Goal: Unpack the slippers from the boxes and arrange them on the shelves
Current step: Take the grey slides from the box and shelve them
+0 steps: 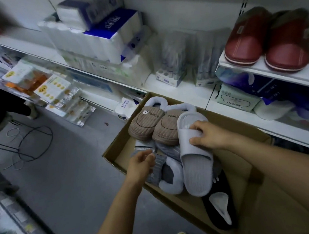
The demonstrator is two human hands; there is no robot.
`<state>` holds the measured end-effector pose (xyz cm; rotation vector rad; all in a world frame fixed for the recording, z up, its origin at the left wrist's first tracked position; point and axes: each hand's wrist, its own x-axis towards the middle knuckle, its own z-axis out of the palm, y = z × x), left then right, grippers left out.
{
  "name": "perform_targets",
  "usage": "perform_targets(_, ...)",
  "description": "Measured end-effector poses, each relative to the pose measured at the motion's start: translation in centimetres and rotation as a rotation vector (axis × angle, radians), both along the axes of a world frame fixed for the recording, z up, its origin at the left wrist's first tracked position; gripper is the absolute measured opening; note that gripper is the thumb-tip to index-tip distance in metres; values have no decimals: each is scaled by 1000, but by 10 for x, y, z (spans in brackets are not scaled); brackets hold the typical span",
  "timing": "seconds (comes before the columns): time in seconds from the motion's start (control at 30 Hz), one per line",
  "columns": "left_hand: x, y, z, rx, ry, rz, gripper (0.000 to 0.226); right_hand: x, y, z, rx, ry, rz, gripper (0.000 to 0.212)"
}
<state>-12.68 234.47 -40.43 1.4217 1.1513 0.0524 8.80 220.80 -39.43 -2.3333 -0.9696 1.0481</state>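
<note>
In the lower middle of the frame an open cardboard box [238,165] is seen on the floor, with slippers heaped inside it; a pale slide slipper [195,171] lies on top of the heap, and its strap is gripped by the right hand [205,134], thumb and fingers curled round it; the left hand [140,164] is held with curled fingers at a grey ribbed slipper [169,175], though whether anything is pinched cannot be told. A beige pair [146,123] sits just behind; a red pair [266,41] is already placed on the shelf [277,74] at upper right. If the slide is lifted carelessly, its mate may be left buried and the pair split; the red pair could be knocked off if the shelf edge is struck.
</note>
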Motion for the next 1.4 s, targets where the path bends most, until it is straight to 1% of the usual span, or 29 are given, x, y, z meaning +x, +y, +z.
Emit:
perform_targets(0.03, 4, 1, -1, -29, -4, 2, 21, -3, 0, -4, -22, 7, 34, 51)
perform_targets(0.07, 6, 4, -2, -46, -5, 0, 22, -6, -1, -7, -25, -6, 53, 63)
perform_targets(0.13, 9, 13, -7, -71, -17, 0, 23, -14, -4, -12, 22, -29, 41, 75)
perform_targets(0.2, 12, 28, -11, -104, -4, 14, 23, -20, -7, -12, 34, -61, 78, 87)
perform_targets(0.27, 16, 48, -18, -144, 27, 26, 26, -26, -7, -9, -53, -148, 163, 100)
perform_targets(0.3, 19, 59, -23, -160, 44, 38, 30, -27, -7, -8, -121, -210, 200, 104)
perform_targets(0.37, 28, 86, -34, -193, 65, 64, 40, -27, -3, -7, -255, -320, 196, 101)
perform_targets(0.47, 41, 125, -51, -276, 119, 111, 56, -26, 11, -5, -365, -357, 59, 89)
perform_targets(0.53, 47, 147, -61, -321, 155, 114, 63, -27, 21, -6, -410, -407, 3, 75)
perform_targets(0.63, 53, 171, -76, -430, 124, 76, 71, -31, 34, -5, -408, -555, -90, 57)
perform_targets(0.7, 59, 178, -79, -478, 92, 85, 60, -34, 39, 0, -423, -634, -112, 52)
perform_targets(0.77, 65, 178, -82, -500, 84, 69, 49, -38, 43, 7, -451, -661, -134, 51)
perform_targets(0.87, 75, 170, -80, -524, 78, 23, 49, -41, 43, 17, -429, -681, -179, 42)
perform_targets(0.93, 77, 168, -78, -549, 79, 26, 46, -41, 44, 25, -407, -654, -207, 38)
perform_targets(1.03, 74, 156, -67, -584, 72, -27, 38, -38, 47, 40, -373, -646, -234, 42)
perform_targets(1.17, 73, 124, -46, -618, 37, -71, 29, -29, 50, 64, -252, -749, -307, 44)
perform_targets(1.23, 73, 107, -42, -635, 19, -92, 29, -22, 53, 69, -204, -802, -314, 43)
perform_targets(1.3, 73, 89, -42, -640, 7, -160, 34, -14, 57, 72, -156, -848, -324, 41)
perform_targets(1.37, 71, 70, -43, -659, -10, -245, 31, -5, 61, 70, -113, -893, -326, 40)
perform_targets(1.4, 72, 60, -44, -670, -18, -276, 29, -1, 64, 67, -124, -924, -302, 38)
